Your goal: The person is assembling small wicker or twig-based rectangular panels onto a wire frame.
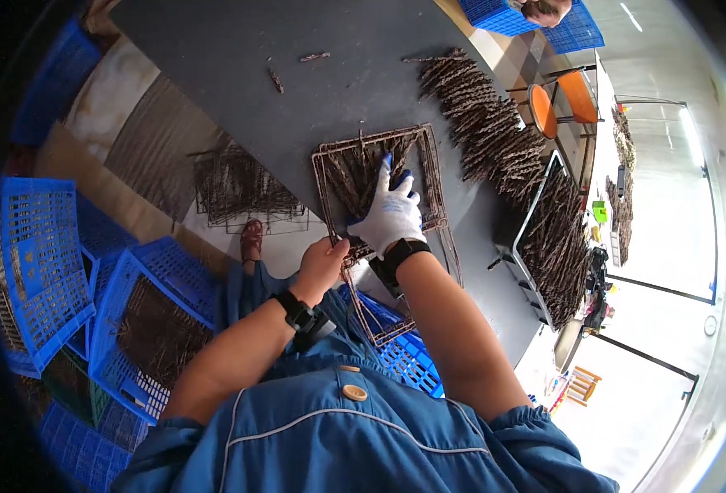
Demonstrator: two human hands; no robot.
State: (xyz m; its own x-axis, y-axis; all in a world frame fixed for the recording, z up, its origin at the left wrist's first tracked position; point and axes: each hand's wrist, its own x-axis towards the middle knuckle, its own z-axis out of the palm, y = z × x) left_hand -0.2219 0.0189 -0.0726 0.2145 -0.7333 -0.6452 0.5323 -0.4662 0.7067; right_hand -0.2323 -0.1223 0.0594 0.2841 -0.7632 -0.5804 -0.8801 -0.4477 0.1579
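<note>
A rectangular brown wire frame (435, 177) lies partly on the dark grey table, its lower part hanging over the edge toward me. Thin dark brown twisted strands (342, 182) fill its upper part. My left hand (322, 267) is bare and closed on the frame's near left corner, thumb on top. On my right hand (393, 215) is a white glove with blue fingertips; it presses on the strands inside the frame with its fingers spread. I cannot see anything held in it. Both wrists wear black straps.
A long heap of similar dark strands (478, 123) covers the table's right side, beside a metal-edged rack (536, 218). Two loose pieces (276, 80) lie at the far left. Blue plastic crates (46, 263) stack at left. More wire frames (248, 193) stand below the table edge.
</note>
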